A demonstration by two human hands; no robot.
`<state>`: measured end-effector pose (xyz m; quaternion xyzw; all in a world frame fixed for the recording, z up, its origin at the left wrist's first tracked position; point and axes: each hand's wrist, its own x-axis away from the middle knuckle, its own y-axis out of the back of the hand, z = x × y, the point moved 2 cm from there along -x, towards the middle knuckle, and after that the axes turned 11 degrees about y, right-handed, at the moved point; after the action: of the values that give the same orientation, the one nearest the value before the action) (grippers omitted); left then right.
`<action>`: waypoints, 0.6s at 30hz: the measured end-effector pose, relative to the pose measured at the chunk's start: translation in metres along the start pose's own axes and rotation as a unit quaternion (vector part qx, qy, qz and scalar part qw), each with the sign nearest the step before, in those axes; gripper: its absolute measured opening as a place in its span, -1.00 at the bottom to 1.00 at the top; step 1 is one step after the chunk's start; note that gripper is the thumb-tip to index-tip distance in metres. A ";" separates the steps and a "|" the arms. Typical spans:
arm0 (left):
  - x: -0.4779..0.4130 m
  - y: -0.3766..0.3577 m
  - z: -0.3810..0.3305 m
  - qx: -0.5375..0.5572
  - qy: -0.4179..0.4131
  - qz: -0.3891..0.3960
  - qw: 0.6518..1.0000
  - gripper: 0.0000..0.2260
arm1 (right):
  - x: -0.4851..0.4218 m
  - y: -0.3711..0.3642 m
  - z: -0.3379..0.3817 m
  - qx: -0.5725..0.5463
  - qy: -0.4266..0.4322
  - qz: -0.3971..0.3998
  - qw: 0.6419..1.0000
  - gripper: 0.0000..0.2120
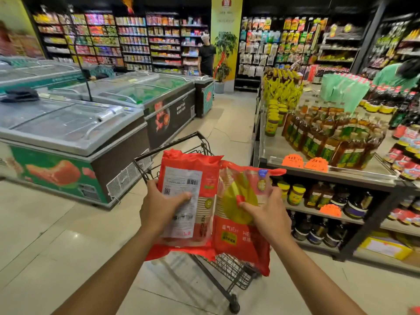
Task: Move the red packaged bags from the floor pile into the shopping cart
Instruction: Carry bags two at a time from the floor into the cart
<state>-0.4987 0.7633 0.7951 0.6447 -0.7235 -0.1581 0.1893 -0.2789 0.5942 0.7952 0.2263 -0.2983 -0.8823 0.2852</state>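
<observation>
I hold two red packaged bags side by side above the black wire shopping cart (pixel 179 142). My left hand (pixel 160 206) grips the left red bag (pixel 204 176), whose white label with a barcode faces me. My right hand (pixel 267 215) grips the right red bag (pixel 241 244), which shows a yellow round print and a clear window. The bags hide most of the cart's basket; its rim, lower mesh and one wheel show around them. The floor pile is out of view.
Chest freezers (pixel 75 133) line the left side of the aisle. A shelf of oil bottles and jars (pixel 329 142) stands close on the right. One person (pixel 206 55) stands far down the aisle, another (pixel 396 75) bends at the right. Tiled floor lies ahead.
</observation>
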 end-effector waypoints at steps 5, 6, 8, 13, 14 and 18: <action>-0.057 -0.020 -0.017 -0.008 -0.003 -0.001 1.000 -0.34 | -0.060 -0.039 -0.005 -0.027 -0.009 0.008 1.000 -0.28; -0.069 -0.024 -0.021 -0.014 -0.004 -0.001 1.000 -0.34 | -0.073 -0.046 -0.004 -0.031 -0.010 0.011 0.999 -0.29; -0.094 -0.030 -0.030 -0.024 0.000 -0.002 1.000 -0.33 | -0.100 -0.060 -0.002 -0.035 -0.009 0.020 0.999 -0.29; -0.153 -0.053 -0.035 -0.014 0.011 0.004 1.000 -0.29 | -0.155 -0.087 -0.007 -0.035 -0.008 0.029 0.999 -0.29; -0.162 -0.059 -0.036 -0.013 0.012 0.007 1.000 -0.29 | -0.162 -0.091 -0.009 -0.036 -0.012 0.030 0.999 -0.30; -0.198 -0.090 -0.045 -0.042 -0.004 0.024 0.999 -0.33 | -0.188 -0.102 -0.022 -0.042 -0.044 0.016 0.998 -0.32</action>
<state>-0.3796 0.9495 0.7780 0.6183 -0.7321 -0.1862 0.2171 -0.1658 0.7728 0.7555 0.1708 -0.2765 -0.8985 0.2950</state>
